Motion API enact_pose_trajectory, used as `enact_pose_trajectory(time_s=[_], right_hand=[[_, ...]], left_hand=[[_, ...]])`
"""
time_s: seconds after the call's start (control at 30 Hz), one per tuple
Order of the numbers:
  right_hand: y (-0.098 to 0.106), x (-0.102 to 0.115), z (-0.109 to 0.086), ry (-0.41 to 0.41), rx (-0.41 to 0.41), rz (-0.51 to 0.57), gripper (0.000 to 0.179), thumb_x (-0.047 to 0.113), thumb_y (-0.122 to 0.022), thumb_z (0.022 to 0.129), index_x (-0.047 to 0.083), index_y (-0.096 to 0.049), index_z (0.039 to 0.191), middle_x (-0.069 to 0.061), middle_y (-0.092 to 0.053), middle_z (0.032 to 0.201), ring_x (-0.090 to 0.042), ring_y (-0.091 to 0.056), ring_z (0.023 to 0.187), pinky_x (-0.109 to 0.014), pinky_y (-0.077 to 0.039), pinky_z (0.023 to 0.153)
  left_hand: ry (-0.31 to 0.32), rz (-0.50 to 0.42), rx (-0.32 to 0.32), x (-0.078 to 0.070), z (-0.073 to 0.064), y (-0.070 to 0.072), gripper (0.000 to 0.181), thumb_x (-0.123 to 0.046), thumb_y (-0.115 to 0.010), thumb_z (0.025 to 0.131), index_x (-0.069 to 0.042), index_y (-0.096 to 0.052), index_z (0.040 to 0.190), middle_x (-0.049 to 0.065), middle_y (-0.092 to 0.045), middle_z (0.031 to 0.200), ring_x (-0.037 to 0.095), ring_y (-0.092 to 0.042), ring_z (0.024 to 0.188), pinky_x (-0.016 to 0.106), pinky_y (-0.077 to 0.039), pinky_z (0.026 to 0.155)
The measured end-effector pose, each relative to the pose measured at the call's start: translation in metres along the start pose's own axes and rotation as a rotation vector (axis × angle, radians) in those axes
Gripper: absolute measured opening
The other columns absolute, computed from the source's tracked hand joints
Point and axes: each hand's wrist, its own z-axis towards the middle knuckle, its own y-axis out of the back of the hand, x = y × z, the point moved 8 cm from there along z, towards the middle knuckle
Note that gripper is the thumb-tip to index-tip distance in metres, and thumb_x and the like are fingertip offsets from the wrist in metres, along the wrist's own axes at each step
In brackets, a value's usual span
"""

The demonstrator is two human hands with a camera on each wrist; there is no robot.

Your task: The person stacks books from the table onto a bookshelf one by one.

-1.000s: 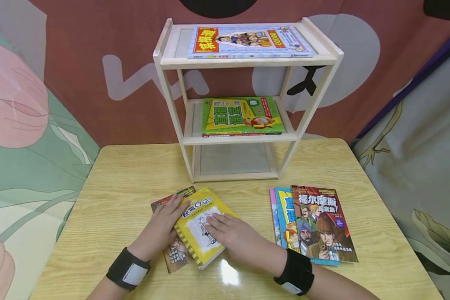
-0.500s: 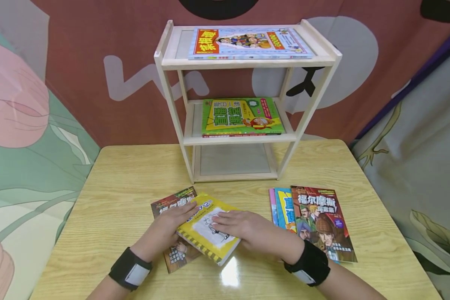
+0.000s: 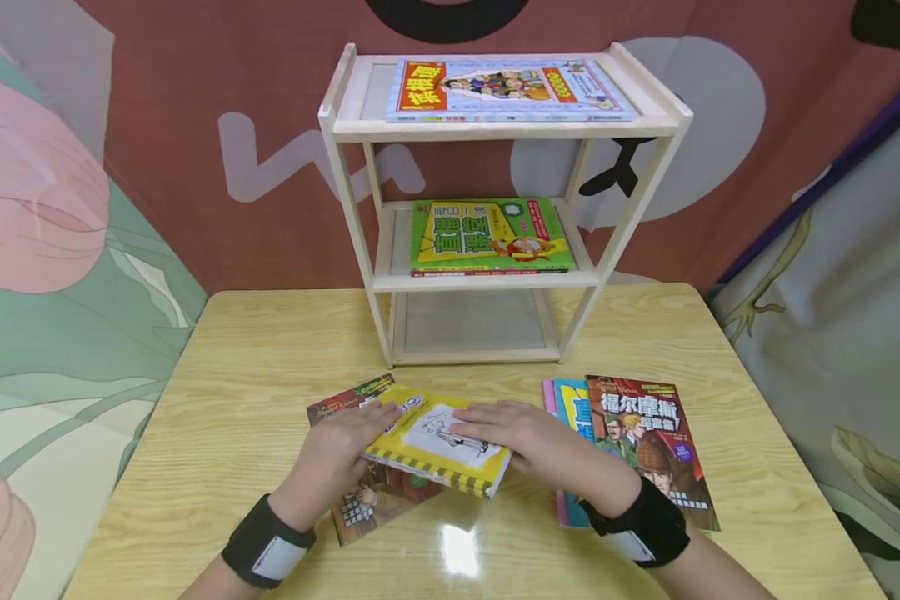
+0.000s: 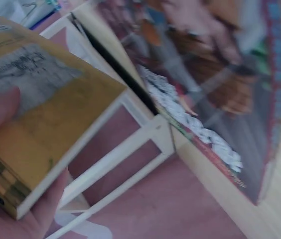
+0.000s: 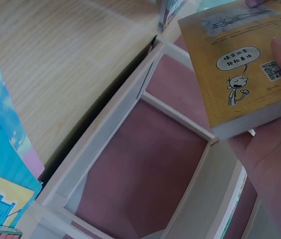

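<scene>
Both hands hold a thick yellow book (image 3: 457, 437) with a cartoon figure on its white centre panel, raised and tilted above the table. My left hand (image 3: 339, 446) grips its left end; in the left wrist view the thumb lies on one cover of the yellow book (image 4: 75, 99). At its right end, my right hand (image 3: 536, 435) grips it, fingers over the front. The right wrist view shows the back cover of the yellow book (image 5: 245, 74), with a speech bubble and a QR code, under the thumb. Partly hidden below lies a dark brown comic-style book (image 3: 378, 504).
A three-tier white wooden shelf (image 3: 495, 131) stands at the table's back. A light-blue book (image 3: 510, 92) lies on its top tier, a green book (image 3: 487, 237) on the middle one. Right of my hands, a dark detective book (image 3: 656, 450) overlaps a blue book (image 3: 576, 408) on the table (image 3: 262, 350).
The yellow book has turned so its striped spine faces nearer me, and it has come up off the dark brown book. My right hand has shifted right with it.
</scene>
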Motion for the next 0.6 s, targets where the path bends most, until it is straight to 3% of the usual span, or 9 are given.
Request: enact_pose_trajectory(time_s=[0.13, 0.3, 0.43, 0.6], right_hand=[[0.002, -0.009, -0.002, -0.070, -0.004, 0.014, 0.060, 0.024, -0.075, 0.095, 0.013, -0.054, 0.150, -0.006, -0.052, 0.151, -0.028, -0.046, 0.139, -0.052, -0.039, 0.110], [0.003, -0.011, -0.003, -0.175, 0.068, 0.063, 0.089, 0.030, -0.085, 0.085, 0.003, -0.039, 0.156, -0.012, -0.037, 0.160, -0.031, -0.035, 0.146, -0.052, -0.030, 0.115], [0.007, -0.003, -0.002, -0.211, 0.111, 0.118, 0.104, 0.038, -0.087, 0.082, 0.003, -0.028, 0.160, -0.011, -0.024, 0.166, -0.029, -0.025, 0.150, -0.051, -0.025, 0.117], [0.021, 0.004, -0.001, -0.258, 0.076, 0.020, 0.104, 0.045, -0.083, 0.084, 0.001, -0.028, 0.160, -0.013, -0.019, 0.166, -0.032, -0.022, 0.151, -0.055, -0.024, 0.117]], left_hand=[[-0.007, 0.042, -0.059, -0.009, 0.006, 0.010, 0.059, 0.006, -0.087, 0.072, -0.007, -0.072, 0.127, 0.008, -0.068, 0.129, 0.028, -0.066, 0.116, 0.046, -0.054, 0.095], [-0.012, 0.143, -0.116, -0.019, 0.014, 0.020, 0.056, 0.006, -0.090, 0.069, -0.006, -0.074, 0.122, 0.012, -0.071, 0.121, 0.033, -0.070, 0.108, 0.048, -0.057, 0.086], [0.023, 0.182, -0.139, -0.025, 0.023, 0.024, 0.057, 0.007, -0.089, 0.071, -0.009, -0.074, 0.124, 0.013, -0.072, 0.118, 0.035, -0.071, 0.104, 0.048, -0.059, 0.080], [0.073, 0.183, -0.147, -0.032, 0.032, 0.027, 0.055, 0.011, -0.084, 0.074, -0.009, -0.074, 0.124, 0.014, -0.072, 0.118, 0.037, -0.071, 0.103, 0.049, -0.060, 0.079]])
